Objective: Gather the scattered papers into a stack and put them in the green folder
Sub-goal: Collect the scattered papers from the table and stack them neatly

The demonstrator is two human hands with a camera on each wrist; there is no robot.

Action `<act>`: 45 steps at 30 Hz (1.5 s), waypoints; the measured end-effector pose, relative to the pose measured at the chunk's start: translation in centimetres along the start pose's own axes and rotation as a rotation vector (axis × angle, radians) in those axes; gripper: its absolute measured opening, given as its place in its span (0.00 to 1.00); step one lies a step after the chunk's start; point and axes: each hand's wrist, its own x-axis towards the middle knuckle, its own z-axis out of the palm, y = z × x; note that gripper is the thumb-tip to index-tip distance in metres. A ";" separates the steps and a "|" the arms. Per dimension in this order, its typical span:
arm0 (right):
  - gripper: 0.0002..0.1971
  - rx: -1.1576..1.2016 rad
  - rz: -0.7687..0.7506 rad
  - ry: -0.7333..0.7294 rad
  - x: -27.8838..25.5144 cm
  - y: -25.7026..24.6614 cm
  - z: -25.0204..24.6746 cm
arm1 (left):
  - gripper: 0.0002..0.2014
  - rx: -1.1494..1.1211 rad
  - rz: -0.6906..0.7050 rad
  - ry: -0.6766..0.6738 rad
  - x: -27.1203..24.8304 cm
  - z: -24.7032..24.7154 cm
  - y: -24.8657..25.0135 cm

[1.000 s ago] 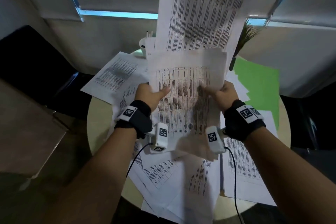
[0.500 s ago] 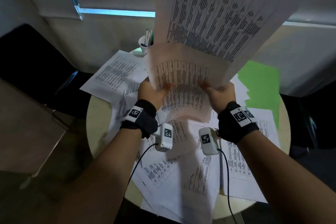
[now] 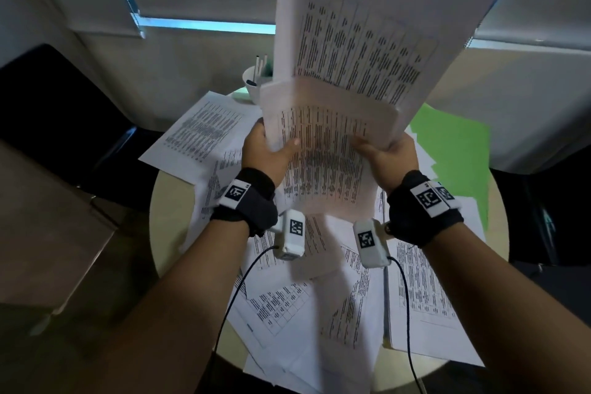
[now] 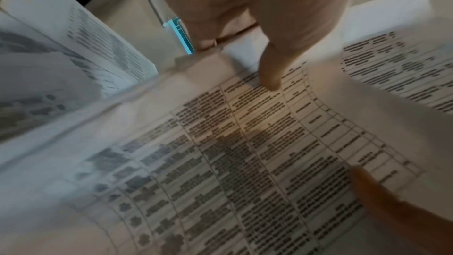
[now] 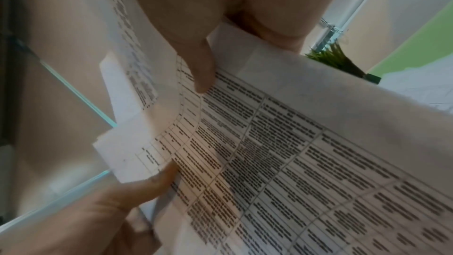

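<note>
Head view: a sheaf of printed papers (image 3: pixel 326 150) is held upright at frame centre, gripped at its sides by the left hand (image 3: pixel 268 153) and right hand (image 3: pixel 388 155), thumbs pressed on the front page. More loose sheets (image 3: pixel 319 323) are spread over the round surface (image 3: pixel 169 227) below; the green folder (image 3: pixel 454 150) lies at right. Gathering appears half done; next, the remaining sheets must be collected.
</note>
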 end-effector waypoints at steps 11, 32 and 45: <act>0.21 0.106 -0.064 0.137 0.3 -0.9 -1.2 | 0.24 -0.064 0.016 0.034 1.1 -0.3 0.8; 0.15 -0.027 -0.006 0.090 0.6 -1.5 -0.3 | 0.18 0.087 0.054 0.092 1.2 0.0 1.6; 0.12 -0.109 -0.019 0.018 -0.7 -0.2 -2.9 | 0.18 -0.043 -0.148 -0.279 -0.1 -2.3 1.9</act>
